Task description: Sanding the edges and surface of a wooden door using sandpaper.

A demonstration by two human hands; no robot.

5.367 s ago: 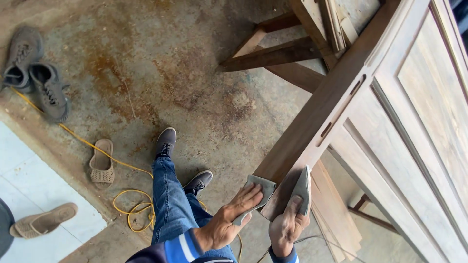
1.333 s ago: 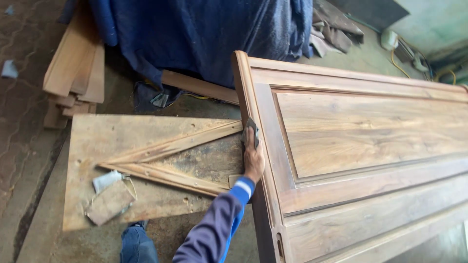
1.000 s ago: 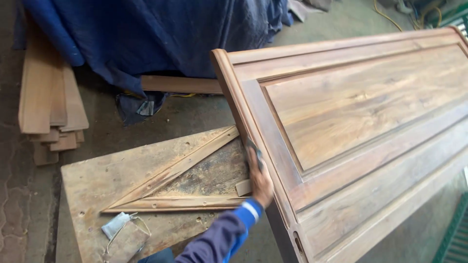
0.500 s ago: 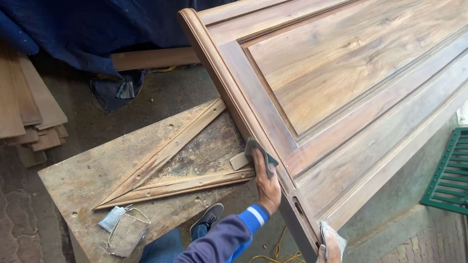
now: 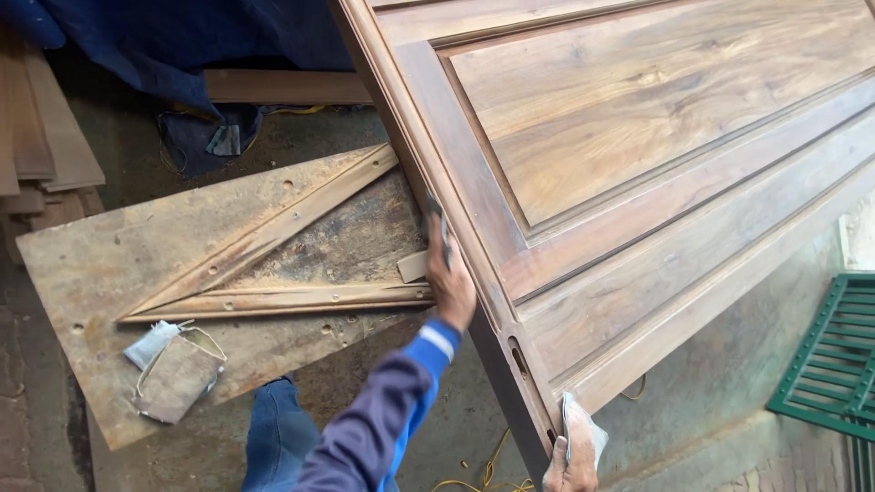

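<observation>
A large brown panelled wooden door (image 5: 638,137) stands tilted on its long edge and fills the right of the view. My left hand (image 5: 451,282), in a blue sleeve, presses a small dark sheet of sandpaper (image 5: 438,219) against the door's left edge. My right hand (image 5: 567,469) is at the bottom, by the door's near corner. It grips a pale folded sheet (image 5: 580,430) against the edge there. My knee in blue jeans (image 5: 278,437) shows below the left arm.
A worn plywood board (image 5: 109,264) with a triangular wooden frame (image 5: 273,264) lies on the floor to the left, with worn sandpaper scraps (image 5: 173,369) on it. Stacked planks (image 5: 41,137) and a blue tarp (image 5: 164,46) lie beyond. A green metal grate (image 5: 829,364) sits at the right.
My left hand has slid the sandpaper down the door's edge toward me. The view has swung closer, and my right hand has come into sight at the near corner.
</observation>
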